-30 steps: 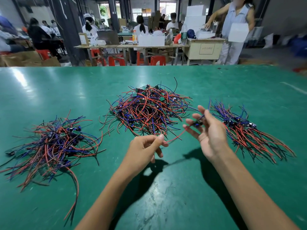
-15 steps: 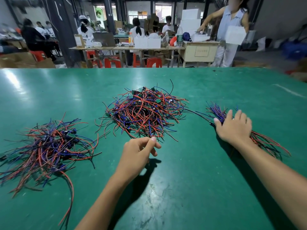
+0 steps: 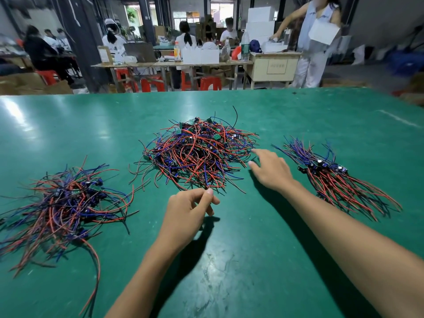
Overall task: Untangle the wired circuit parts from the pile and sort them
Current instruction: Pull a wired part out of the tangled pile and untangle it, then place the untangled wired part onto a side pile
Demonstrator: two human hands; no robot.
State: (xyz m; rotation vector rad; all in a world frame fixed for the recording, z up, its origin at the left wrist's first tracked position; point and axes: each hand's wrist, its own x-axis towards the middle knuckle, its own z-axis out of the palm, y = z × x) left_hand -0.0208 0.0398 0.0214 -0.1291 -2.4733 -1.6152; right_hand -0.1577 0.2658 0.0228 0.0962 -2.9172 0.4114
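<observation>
Pile: the tangled pile (image 3: pixel 197 154) sits mid-table, between two other wire heaps.
My left hand (image 3: pixel 185 212): pinching a wire end at its near edge, I think.
My right hand (image 3: pixel 270 168): loose, empty.
Handling: light, floppy, snaggy; I'd grasp a board, not wires.

text: none legible | desk label (image 3: pixel 277 65): blurred, unreadable

You see an evenly bright view in which overhead light leaves pale glare on the green table (image 3: pixel 57 125), the forearms cast dark shadows toward you, the wide-angle lens bends the far table edge, and the background people are softly blurred.
</observation>
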